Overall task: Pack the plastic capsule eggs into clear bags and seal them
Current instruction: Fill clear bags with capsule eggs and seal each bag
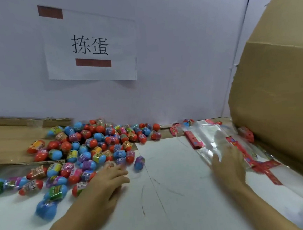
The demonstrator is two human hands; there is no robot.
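Observation:
A heap of plastic capsule eggs, red, blue and purple with printed wrappers, covers the left half of the table. My left hand rests palm down at the heap's right edge, fingers touching the nearest eggs; I cannot tell whether it holds one. One purple-and-blue egg lies apart just right of those fingers. On the right lies a stack of clear bags with red printed header strips. My right hand lies flat on the stack, fingers spread and blurred.
A large cardboard box stands at the right, close behind the bags. Flattened cardboard lies at the back left under some eggs. A white partition wall with a paper sign closes the back. The white tabletop shows between my hands.

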